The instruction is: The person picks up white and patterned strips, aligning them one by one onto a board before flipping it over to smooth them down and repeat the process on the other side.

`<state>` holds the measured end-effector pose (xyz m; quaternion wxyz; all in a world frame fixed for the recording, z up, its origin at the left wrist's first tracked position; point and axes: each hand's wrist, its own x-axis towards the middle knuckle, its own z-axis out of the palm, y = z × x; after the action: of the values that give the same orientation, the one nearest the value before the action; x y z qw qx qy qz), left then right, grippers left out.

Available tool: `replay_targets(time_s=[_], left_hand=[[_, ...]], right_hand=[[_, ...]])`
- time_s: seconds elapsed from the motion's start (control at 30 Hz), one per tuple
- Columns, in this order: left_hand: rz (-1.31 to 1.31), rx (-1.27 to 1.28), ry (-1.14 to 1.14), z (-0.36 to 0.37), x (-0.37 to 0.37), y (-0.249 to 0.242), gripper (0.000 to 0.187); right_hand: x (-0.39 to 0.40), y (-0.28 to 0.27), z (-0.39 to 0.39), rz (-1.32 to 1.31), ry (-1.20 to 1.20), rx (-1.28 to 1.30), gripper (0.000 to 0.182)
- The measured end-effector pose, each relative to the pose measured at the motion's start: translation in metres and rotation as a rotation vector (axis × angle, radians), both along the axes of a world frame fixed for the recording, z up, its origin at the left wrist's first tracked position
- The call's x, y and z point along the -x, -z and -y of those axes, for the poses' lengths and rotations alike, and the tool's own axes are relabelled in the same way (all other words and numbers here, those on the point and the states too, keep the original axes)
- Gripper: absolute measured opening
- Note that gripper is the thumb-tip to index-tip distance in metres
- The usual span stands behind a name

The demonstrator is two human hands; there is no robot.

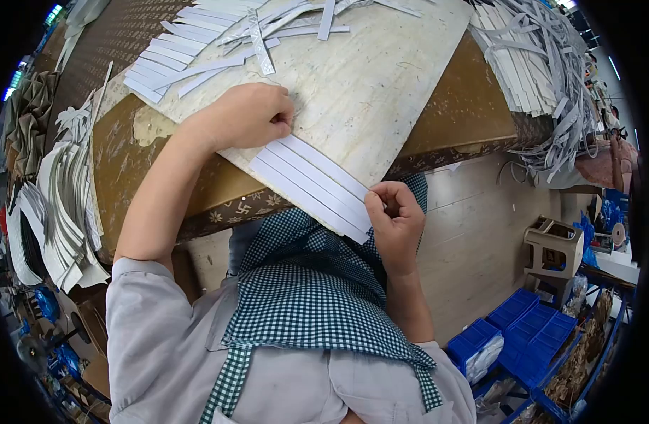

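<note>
Several white strips [310, 187] lie side by side, slanting along the near edge of a pale, stained board [367, 92]. My left hand [250, 116] is curled closed at their upper left end; what its fingers hold, if anything, is hidden. At the lower right end my right hand [395, 215] pinches the end of the outermost strip, thumb and forefinger together. Farther up the board lie a row of white strips [176, 53] and a loose pile of crossed strips, one of them a shiny, patterned strip [260, 42].
The board rests on a brown-covered table [452, 106]. White strips and tangled grey ribbons [544, 63] hang at its right. White curved pieces [66, 205] hang at the left. A beige stool [551, 247] and blue crates [529, 318] stand lower right. A person [611, 162] is at far right.
</note>
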<state>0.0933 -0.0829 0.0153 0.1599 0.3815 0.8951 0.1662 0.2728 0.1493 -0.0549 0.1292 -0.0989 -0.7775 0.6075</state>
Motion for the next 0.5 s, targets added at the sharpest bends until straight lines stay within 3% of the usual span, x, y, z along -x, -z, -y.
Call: replay_targets(time_s=[0.5], left_hand=[[-0.033,0.277,0.014,-0.02,0.004,-0.012,0.011]], right_hand=[[0.0,0.0,-0.002,0.013,-0.02,-0.087,0.007]])
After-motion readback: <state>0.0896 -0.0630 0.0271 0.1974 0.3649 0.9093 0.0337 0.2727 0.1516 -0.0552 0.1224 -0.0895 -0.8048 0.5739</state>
